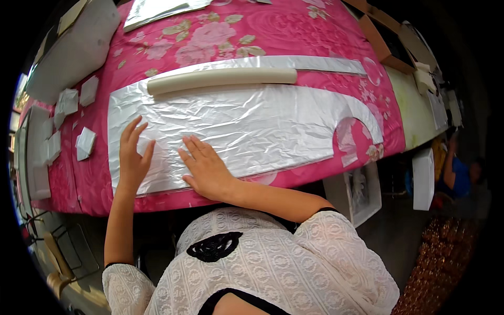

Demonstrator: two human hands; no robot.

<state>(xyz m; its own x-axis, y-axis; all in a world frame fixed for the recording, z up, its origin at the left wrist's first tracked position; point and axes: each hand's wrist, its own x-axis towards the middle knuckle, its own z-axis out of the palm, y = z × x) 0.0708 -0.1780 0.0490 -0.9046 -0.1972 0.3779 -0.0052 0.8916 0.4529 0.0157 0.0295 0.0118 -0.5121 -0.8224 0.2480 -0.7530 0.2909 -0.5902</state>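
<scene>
A wide, crinkled silver foil sheet (273, 123) lies across the pink floral tablecloth (278, 31), with a curved cut-out at its right end. On its far part rests a long cream-coloured tube (226, 80). My left hand (135, 155) is over the left end of the foil, fingers apart, holding nothing; whether it touches the sheet I cannot tell. Flat on the foil near the front edge lies my right hand (207, 168), fingers stretched out. Beyond the tube runs a narrower strip of the silver material (336, 65).
Several small folded white packets (85, 144) lie at the left, beside a white tray (38, 152). Another silver sheet (163, 11) is at the far edge. Cardboard boxes (386, 47) stand at the far right. Below the table's right side is a white bin (367, 197). A person in blue (461, 178) is at the right.
</scene>
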